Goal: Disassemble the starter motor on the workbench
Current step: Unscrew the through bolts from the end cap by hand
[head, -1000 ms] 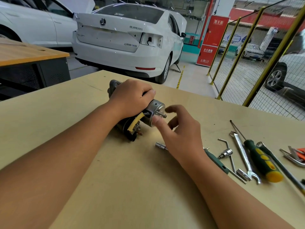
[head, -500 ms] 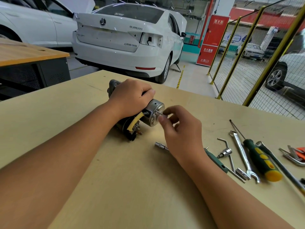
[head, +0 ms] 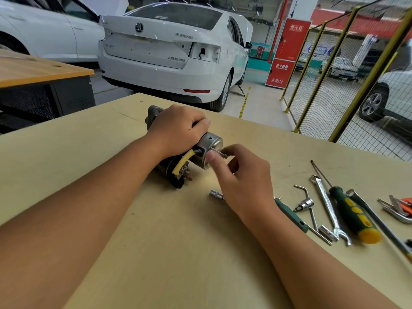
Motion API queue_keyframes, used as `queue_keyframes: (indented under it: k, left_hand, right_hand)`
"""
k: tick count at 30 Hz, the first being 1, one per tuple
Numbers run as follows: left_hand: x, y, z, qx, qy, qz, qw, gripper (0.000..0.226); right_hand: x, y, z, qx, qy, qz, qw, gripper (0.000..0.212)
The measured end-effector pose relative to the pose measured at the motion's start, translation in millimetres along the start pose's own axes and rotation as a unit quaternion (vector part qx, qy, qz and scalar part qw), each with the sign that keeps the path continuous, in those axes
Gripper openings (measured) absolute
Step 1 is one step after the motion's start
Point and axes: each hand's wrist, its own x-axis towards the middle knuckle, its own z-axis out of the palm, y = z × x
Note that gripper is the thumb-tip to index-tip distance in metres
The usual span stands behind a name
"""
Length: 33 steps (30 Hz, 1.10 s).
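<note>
The starter motor lies on its side on the pale wooden workbench, its grey metal end cap facing right and a yellow cable under it. My left hand wraps over the motor body and hides most of it. My right hand is at the end cap, thumb and fingers pinched on a thin long bolt that sticks out of the cap.
Tools lie to the right: a small socket, a green-handled driver, an L-shaped socket wrench, an open-end spanner, a green-and-yellow screwdriver and hex keys. The workbench's far edge runs behind the motor, with a white car beyond.
My right hand moved in from just right of the cap and closed its fingers on the bolt. The left hand and motor stayed where they were.
</note>
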Motion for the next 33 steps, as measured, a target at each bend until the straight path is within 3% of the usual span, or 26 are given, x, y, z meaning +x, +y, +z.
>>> queue_keyframes:
  k: [2,5,7,11,14,16,21,24,26,31,33]
  left_hand:
    - [0.2,-0.2,0.0,0.000,0.000,-0.001,1.000,0.039]
    - [0.3,0.0,0.7,0.000,0.002,-0.001,1.000,0.040]
    - [0.3,-0.6,0.9,0.000,0.004,0.000,1.000,0.040]
    - [0.8,-2.0,1.7,0.004,0.003,0.003,1.000,0.040]
    - [0.9,-2.2,2.6,0.005,0.004,0.004,1.000,0.040]
    - [0.9,-2.3,2.6,0.005,0.006,0.005,1.000,0.041]
    - [1.2,-1.8,1.9,0.000,0.002,0.003,1.000,0.042]
    - [1.4,-1.9,1.8,0.000,0.002,0.003,1.000,0.042]
    - [1.3,-2.2,1.6,0.002,0.005,0.004,1.000,0.041]
    - [1.4,-1.4,1.6,-0.001,0.004,0.000,1.000,0.042]
    - [1.2,-1.1,1.8,-0.002,0.006,-0.001,1.000,0.042]
  right_hand:
    - [2.1,2.0,0.4,-0.006,0.008,0.003,1.000,0.032]
    - [3.4,4.3,-0.2,-0.011,-0.002,0.003,1.000,0.013]
    - [0.8,2.6,-0.3,-0.005,-0.004,0.004,1.000,0.025]
    - [2.4,1.9,0.5,-0.002,0.009,0.003,1.000,0.028]
    - [3.9,4.0,-0.1,-0.009,0.010,0.001,1.000,0.011]
    - [0.8,1.1,-0.6,-0.006,0.006,-0.002,1.000,0.027]
    - [2.6,0.6,-0.5,-0.036,0.004,-0.002,0.999,0.031]
    - [3.8,2.0,-1.2,-0.032,-0.004,0.003,0.999,0.012]
    - [0.3,-1.5,-1.7,-0.019,-0.004,0.000,1.000,0.029]
    - [2.1,-1.2,-1.8,-0.053,-0.009,0.007,0.999,0.039]
    - [3.8,0.9,-1.6,-0.044,-0.007,0.009,0.999,0.024]
